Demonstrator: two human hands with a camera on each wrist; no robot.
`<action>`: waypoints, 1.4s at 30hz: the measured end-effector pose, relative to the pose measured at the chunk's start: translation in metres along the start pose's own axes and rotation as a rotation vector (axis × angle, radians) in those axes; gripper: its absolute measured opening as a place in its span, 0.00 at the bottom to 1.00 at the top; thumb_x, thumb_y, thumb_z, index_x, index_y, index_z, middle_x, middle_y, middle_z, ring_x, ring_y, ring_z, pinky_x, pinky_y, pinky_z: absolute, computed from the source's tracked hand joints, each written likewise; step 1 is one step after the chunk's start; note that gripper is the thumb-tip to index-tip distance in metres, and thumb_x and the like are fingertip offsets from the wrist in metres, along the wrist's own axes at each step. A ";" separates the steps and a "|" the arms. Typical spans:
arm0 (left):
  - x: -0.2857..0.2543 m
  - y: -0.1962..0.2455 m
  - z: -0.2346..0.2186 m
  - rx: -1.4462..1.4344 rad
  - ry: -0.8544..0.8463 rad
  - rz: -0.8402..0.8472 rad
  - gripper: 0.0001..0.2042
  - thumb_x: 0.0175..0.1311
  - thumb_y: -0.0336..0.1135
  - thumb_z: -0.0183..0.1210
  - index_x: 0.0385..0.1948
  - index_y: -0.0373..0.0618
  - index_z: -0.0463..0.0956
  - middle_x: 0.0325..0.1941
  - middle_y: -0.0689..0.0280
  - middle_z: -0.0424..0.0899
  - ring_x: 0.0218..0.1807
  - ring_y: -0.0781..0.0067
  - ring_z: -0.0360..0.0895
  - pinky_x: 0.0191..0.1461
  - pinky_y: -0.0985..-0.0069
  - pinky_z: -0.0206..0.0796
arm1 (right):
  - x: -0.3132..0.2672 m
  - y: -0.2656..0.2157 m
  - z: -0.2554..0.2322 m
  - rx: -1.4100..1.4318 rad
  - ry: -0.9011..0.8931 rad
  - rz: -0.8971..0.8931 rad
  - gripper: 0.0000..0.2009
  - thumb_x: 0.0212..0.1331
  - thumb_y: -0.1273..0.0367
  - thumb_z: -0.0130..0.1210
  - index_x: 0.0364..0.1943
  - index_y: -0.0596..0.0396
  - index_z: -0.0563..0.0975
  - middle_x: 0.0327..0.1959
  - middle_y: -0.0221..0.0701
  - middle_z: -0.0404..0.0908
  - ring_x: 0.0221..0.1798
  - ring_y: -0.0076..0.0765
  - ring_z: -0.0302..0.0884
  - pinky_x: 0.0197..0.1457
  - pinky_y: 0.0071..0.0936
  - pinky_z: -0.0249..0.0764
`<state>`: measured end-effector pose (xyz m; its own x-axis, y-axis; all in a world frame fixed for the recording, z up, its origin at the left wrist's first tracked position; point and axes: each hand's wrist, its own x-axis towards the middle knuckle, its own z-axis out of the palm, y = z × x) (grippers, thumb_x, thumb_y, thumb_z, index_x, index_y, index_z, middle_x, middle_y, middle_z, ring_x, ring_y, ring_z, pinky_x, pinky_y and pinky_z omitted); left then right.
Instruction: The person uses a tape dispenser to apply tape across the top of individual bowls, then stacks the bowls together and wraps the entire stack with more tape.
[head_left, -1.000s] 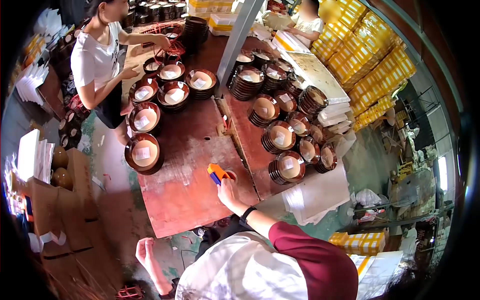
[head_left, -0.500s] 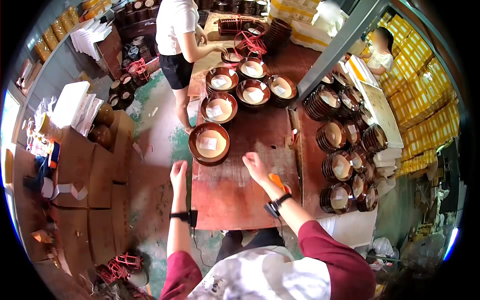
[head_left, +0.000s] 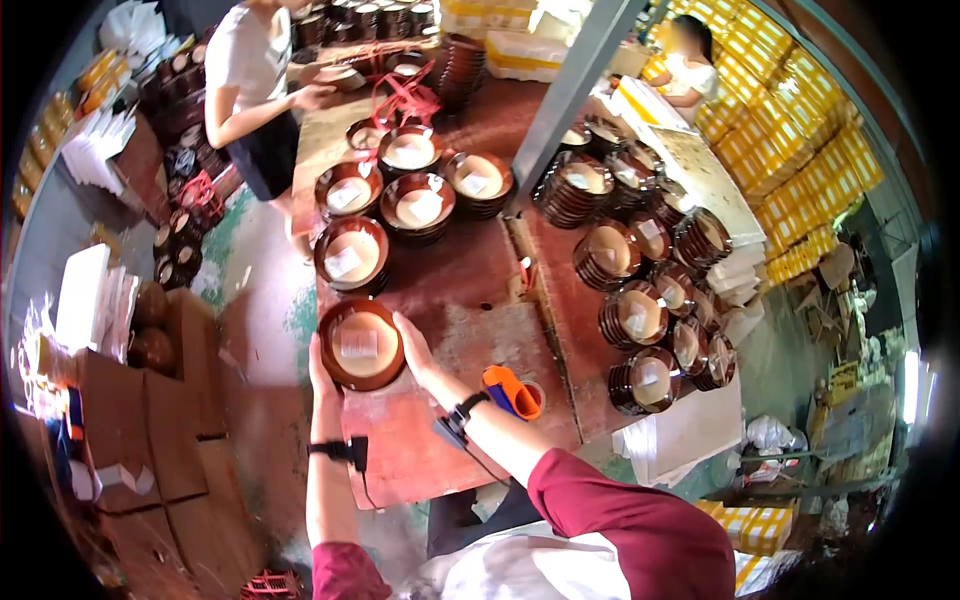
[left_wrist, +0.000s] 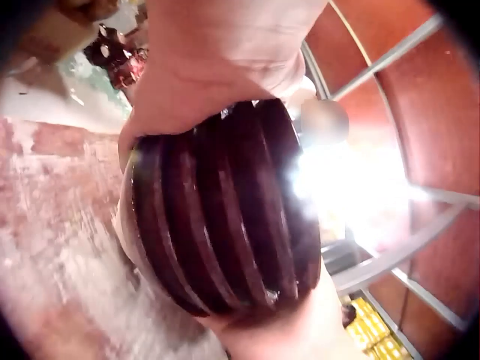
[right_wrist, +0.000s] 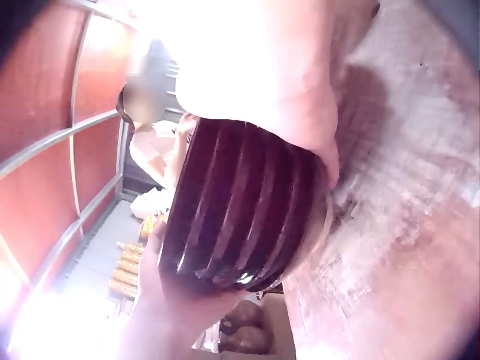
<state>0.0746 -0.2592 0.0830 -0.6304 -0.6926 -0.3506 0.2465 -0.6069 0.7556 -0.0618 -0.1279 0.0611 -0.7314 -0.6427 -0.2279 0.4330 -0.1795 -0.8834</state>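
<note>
A stack of nested brown glazed bowls [head_left: 388,366] with a white paper label in the top one sits at the left edge of the red table [head_left: 450,440]. My left hand [head_left: 325,375] grips its left side and my right hand [head_left: 418,355] its right side. Several stacked walls of the bowls [left_wrist: 225,217] show in the left wrist view, with the palm pressed along them. The right wrist view shows the same stack held from both sides. To the right of my right forearm, an orange-and-blue handheld tool [head_left: 512,392] lies on the table.
More labelled bowl stacks [head_left: 352,252] stand just beyond, and others [head_left: 640,315] across the table's right part. A grey metal post [head_left: 575,100] rises from the table. Another person [head_left: 250,90] stands at the far left. Cardboard boxes [head_left: 130,420] stand on the left.
A second ago my right hand held the orange-and-blue tool; it now lies on the table. Both hands have moved forward and left and taken hold of the nearest bowl stack.
</note>
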 end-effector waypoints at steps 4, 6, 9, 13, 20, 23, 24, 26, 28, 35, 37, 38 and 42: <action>-0.072 -0.032 0.033 -0.036 0.007 -0.022 0.31 0.74 0.59 0.49 0.66 0.42 0.71 0.68 0.62 0.76 0.69 0.64 0.71 0.76 0.65 0.58 | -0.066 -0.033 -0.043 -0.067 0.078 0.027 0.26 0.77 0.56 0.46 0.64 0.65 0.72 0.66 0.37 0.75 0.70 0.32 0.68 0.76 0.30 0.58; -0.090 -0.067 0.033 -0.016 0.040 -0.005 0.32 0.74 0.60 0.49 0.67 0.41 0.70 0.69 0.62 0.75 0.69 0.64 0.71 0.75 0.65 0.59 | -0.096 -0.038 -0.070 -0.193 0.157 0.081 0.27 0.77 0.55 0.45 0.67 0.65 0.70 0.69 0.38 0.72 0.71 0.32 0.66 0.76 0.31 0.57; -0.124 -0.095 0.040 -0.068 0.005 -0.090 0.31 0.75 0.60 0.48 0.67 0.44 0.70 0.69 0.62 0.75 0.69 0.63 0.71 0.75 0.64 0.59 | -0.132 -0.047 -0.093 -0.093 0.153 0.136 0.27 0.78 0.55 0.45 0.67 0.65 0.70 0.69 0.37 0.72 0.71 0.31 0.65 0.76 0.30 0.57; -0.155 -0.117 0.040 -0.088 0.048 -0.152 0.30 0.75 0.59 0.47 0.68 0.46 0.69 0.70 0.63 0.74 0.70 0.63 0.70 0.75 0.63 0.58 | -0.163 -0.055 -0.109 -0.154 0.125 0.157 0.26 0.78 0.54 0.44 0.65 0.64 0.70 0.67 0.36 0.73 0.70 0.30 0.66 0.76 0.30 0.58; -0.164 -0.123 0.050 -0.015 0.111 -0.092 0.27 0.76 0.55 0.48 0.65 0.43 0.71 0.67 0.62 0.78 0.67 0.66 0.73 0.73 0.66 0.61 | -0.172 -0.047 -0.122 -0.081 0.158 0.133 0.26 0.78 0.55 0.45 0.65 0.65 0.71 0.67 0.37 0.74 0.70 0.32 0.66 0.76 0.29 0.58; -0.163 -0.123 0.041 -0.004 0.055 -0.079 0.28 0.76 0.54 0.49 0.66 0.42 0.71 0.67 0.62 0.77 0.68 0.66 0.72 0.74 0.66 0.59 | -0.158 -0.012 -0.139 -0.172 0.139 0.032 0.26 0.77 0.52 0.44 0.59 0.65 0.74 0.61 0.41 0.78 0.65 0.33 0.72 0.69 0.31 0.65; -0.159 -0.125 0.039 -0.005 0.027 -0.076 0.28 0.76 0.54 0.49 0.67 0.42 0.70 0.67 0.62 0.77 0.68 0.66 0.72 0.74 0.66 0.59 | -0.157 -0.019 -0.143 -0.356 0.159 0.020 0.25 0.77 0.52 0.44 0.55 0.64 0.75 0.57 0.42 0.79 0.61 0.34 0.74 0.66 0.32 0.67; -0.162 -0.130 0.032 -0.003 0.068 -0.129 0.29 0.76 0.55 0.49 0.67 0.42 0.69 0.69 0.63 0.75 0.70 0.66 0.70 0.76 0.66 0.56 | -0.175 -0.039 -0.149 -0.724 0.205 0.012 0.23 0.76 0.52 0.45 0.48 0.62 0.77 0.48 0.43 0.81 0.53 0.35 0.77 0.58 0.35 0.71; -0.169 -0.125 0.041 0.026 0.065 -0.103 0.30 0.76 0.56 0.49 0.68 0.41 0.69 0.70 0.62 0.74 0.70 0.66 0.69 0.77 0.67 0.55 | -0.205 -0.061 -0.141 -0.722 0.453 -0.309 0.11 0.65 0.66 0.61 0.40 0.60 0.73 0.38 0.44 0.77 0.43 0.45 0.77 0.51 0.41 0.72; -0.195 -0.157 0.031 -0.022 0.177 -0.140 0.33 0.71 0.64 0.49 0.69 0.51 0.67 0.66 0.67 0.76 0.65 0.69 0.72 0.71 0.66 0.61 | -0.214 -0.044 -0.173 -1.543 0.380 -0.240 0.25 0.54 0.61 0.69 0.47 0.64 0.73 0.48 0.51 0.78 0.55 0.57 0.74 0.61 0.48 0.70; -0.209 -0.143 0.031 0.017 0.149 -0.183 0.29 0.72 0.64 0.47 0.66 0.57 0.70 0.61 0.72 0.78 0.59 0.74 0.74 0.63 0.65 0.66 | -0.207 -0.039 -0.169 -1.673 0.442 -0.272 0.25 0.51 0.61 0.71 0.45 0.64 0.72 0.45 0.49 0.78 0.53 0.55 0.73 0.60 0.48 0.68; -0.212 -0.134 0.030 0.076 0.125 -0.221 0.29 0.72 0.63 0.47 0.67 0.57 0.69 0.63 0.71 0.77 0.61 0.73 0.73 0.64 0.65 0.64 | -0.205 -0.036 -0.168 -1.738 0.474 -0.286 0.25 0.50 0.62 0.71 0.43 0.64 0.72 0.44 0.48 0.78 0.52 0.54 0.73 0.60 0.47 0.68; -0.218 -0.119 0.001 0.249 0.102 -0.270 0.27 0.74 0.61 0.45 0.63 0.53 0.71 0.65 0.67 0.76 0.65 0.69 0.72 0.61 0.62 0.65 | -0.196 -0.020 -0.176 -1.642 0.380 -0.067 0.15 0.53 0.66 0.68 0.38 0.61 0.77 0.36 0.51 0.84 0.45 0.57 0.82 0.49 0.49 0.76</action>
<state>0.1817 -0.0359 0.0702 -0.5684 -0.5637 -0.5994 -0.1125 -0.6684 0.7353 -0.0195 0.1331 0.0514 -0.9068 -0.4198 -0.0381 -0.3902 0.8701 -0.3012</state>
